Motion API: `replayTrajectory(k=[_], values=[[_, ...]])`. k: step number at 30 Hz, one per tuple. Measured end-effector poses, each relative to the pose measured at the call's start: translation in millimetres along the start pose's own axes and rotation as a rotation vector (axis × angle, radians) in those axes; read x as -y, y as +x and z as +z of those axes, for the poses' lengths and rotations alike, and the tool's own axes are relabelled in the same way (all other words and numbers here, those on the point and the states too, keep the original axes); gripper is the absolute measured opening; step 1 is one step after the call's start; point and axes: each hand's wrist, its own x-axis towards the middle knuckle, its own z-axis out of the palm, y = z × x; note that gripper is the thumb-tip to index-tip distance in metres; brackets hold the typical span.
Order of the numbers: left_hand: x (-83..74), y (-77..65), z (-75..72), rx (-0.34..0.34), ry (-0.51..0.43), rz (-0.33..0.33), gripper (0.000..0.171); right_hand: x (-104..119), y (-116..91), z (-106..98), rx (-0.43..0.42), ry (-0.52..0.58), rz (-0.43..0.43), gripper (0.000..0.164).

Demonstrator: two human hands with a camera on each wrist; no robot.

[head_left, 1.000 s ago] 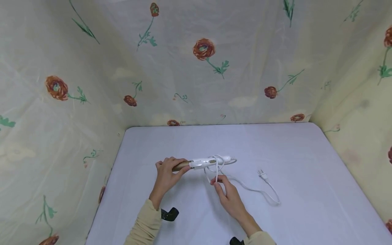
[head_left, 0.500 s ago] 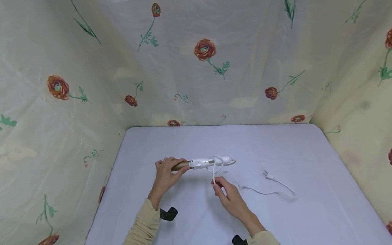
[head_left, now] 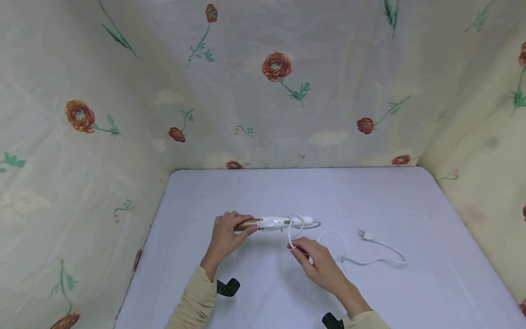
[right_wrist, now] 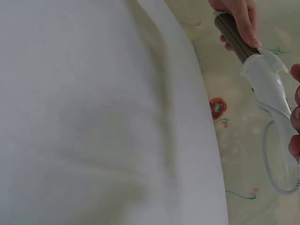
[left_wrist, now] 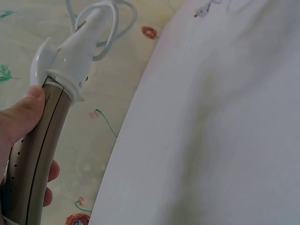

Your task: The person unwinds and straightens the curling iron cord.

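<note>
A curling iron with a white handle and a brown-gold barrel is held sideways above the table. My left hand grips it by the barrel, thumb along the side near the white clamp lever. Loose loops of white cord circle the handle's far end. Below them my right hand pinches a strand of that cord between thumb and fingers. Only the fingertips of that hand show at the right wrist view's edge, overlapping the handle there.
The rest of the cord trails over the white tabletop to the right, ending in a two-pronged plug. Floral cloth hangs around the table's back and sides. A dark wrist mount sits at my left sleeve.
The plug and trailing cord have slid to the right. My right hand has shifted slightly right and down, with fewer strands running to it. The left hand keeps its grip on the barrel.
</note>
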Motion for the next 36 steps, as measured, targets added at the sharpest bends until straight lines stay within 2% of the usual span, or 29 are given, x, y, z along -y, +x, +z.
replayTrajectory(k=[7,13,26,36], values=[[-0.9,-1.0,1.1,0.013,0.071,0.028,0.036,-3.2,13.0,-23.0,-0.012,-0.135,-0.153,0.015],[1.6,-1.4,1.7,0.032,0.08,0.046,0.037,-7.5,25.5,-40.9,-0.009,-0.168,-0.198,0.021],[3.0,-2.7,0.3,0.096,0.034,0.083,0.034,-21.0,38.8,-54.9,-0.022,-0.14,-0.176,0.025],[3.1,-3.7,-4.0,0.128,-0.004,0.086,0.038,-36.7,45.3,-55.7,-0.019,-0.12,-0.148,0.015]])
